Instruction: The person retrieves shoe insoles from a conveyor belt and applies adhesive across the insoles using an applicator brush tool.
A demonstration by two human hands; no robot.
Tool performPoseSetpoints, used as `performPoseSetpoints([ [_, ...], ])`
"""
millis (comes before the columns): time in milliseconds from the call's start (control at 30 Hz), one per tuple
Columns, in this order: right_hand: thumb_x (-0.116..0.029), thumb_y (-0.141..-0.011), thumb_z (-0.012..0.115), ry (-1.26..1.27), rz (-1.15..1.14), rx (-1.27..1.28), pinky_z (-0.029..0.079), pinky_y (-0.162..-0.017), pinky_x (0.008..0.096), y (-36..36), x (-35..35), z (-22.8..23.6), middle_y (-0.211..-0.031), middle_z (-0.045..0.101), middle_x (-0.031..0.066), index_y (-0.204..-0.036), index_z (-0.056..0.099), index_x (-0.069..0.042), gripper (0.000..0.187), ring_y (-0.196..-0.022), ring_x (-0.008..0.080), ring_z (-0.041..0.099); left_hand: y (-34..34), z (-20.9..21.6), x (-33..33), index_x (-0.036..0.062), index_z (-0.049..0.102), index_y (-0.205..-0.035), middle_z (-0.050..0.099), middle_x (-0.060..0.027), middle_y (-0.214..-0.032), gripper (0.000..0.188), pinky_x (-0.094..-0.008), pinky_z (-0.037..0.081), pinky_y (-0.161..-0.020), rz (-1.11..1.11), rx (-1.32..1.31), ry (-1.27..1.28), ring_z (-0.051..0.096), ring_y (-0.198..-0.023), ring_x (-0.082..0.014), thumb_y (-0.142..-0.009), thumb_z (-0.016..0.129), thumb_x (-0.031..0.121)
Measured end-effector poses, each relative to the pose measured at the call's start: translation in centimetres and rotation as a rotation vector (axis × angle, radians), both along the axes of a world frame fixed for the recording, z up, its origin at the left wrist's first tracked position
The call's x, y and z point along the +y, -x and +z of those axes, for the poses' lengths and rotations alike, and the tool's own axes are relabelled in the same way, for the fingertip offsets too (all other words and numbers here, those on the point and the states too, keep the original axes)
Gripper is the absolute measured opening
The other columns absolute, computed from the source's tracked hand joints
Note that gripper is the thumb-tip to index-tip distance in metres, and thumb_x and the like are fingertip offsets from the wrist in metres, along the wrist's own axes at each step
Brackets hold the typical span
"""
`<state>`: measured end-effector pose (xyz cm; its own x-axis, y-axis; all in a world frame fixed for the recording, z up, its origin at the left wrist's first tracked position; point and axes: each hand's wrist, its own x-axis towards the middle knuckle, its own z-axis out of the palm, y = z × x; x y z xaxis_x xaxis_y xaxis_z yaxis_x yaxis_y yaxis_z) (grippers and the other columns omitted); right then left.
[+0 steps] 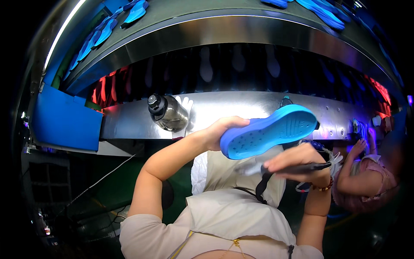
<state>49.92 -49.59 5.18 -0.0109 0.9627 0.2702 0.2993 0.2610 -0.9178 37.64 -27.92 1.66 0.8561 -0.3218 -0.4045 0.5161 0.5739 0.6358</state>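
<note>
My left hand (223, 131) grips the heel-shaped near end of a blue shoe sole (276, 129), which is tilted up in front of my lap with its hollow, ridged side in view. Just below the sole, my right hand (304, 160) is closed round a slim dark-handled tool (317, 167). The tool's front end is a grey smear of motion beneath the sole's lower edge, so its exact kind cannot be made out. Whether it touches the sole is unclear.
A metal ledge (224, 110) runs across ahead, bearing a dark see-through drink bottle (172, 114) and a white glove (186, 103). Beyond it, a belt (189, 11) carries blue soles (136, 12). A blue panel (67, 116) stands left. Another person (366, 177) works at right.
</note>
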Motion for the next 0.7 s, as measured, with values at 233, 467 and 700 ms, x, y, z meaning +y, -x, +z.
performPoseSetpoints([
  [233, -0.001, -0.072, 0.065, 0.100, 0.068, -0.064, 0.050, -0.077, 0.0295, -1.3, -0.6, 0.6, -0.093, 0.065, 0.0132, -0.093, 0.062, 0.002, 0.021, -0.088, 0.0226, 0.063, 0.6, 0.6, 0.3, -0.0038, 0.040, -0.127, 0.050, -0.0208, -0.119, 0.065, -0.0349, 0.042, -0.089, -0.180, -0.085, -0.284, 0.054, -0.102, -0.0267, -0.081, 0.047, 0.042],
  [467, -0.002, -0.072, 0.067, 0.036, -0.101, -0.058, 0.050, -0.079, 0.0292, -0.8, -0.9, -1.3, -0.094, 0.065, 0.0134, -0.090, 0.063, 0.000, 0.019, -0.089, 0.0225, 0.063, 1.5, 2.1, 1.0, -0.0039, 0.039, -0.127, 0.050, -0.0198, -0.120, 0.065, -0.0341, 0.040, -0.091, -0.033, -0.100, -0.232, 0.053, -0.104, -0.0261, -0.080, 0.047, 0.041],
  [700, 0.002, -0.069, 0.067, -0.045, -0.339, -0.007, 0.050, -0.078, 0.0288, -1.8, -0.9, -1.7, -0.095, 0.064, 0.0144, -0.090, 0.064, 0.001, 0.021, -0.089, 0.0230, 0.063, 2.5, 1.7, 2.8, -0.0020, 0.038, -0.128, 0.048, -0.0196, -0.121, 0.066, -0.0345, 0.042, -0.089, 0.087, -0.059, -0.120, 0.053, -0.104, -0.0250, -0.080, 0.049, 0.042],
])
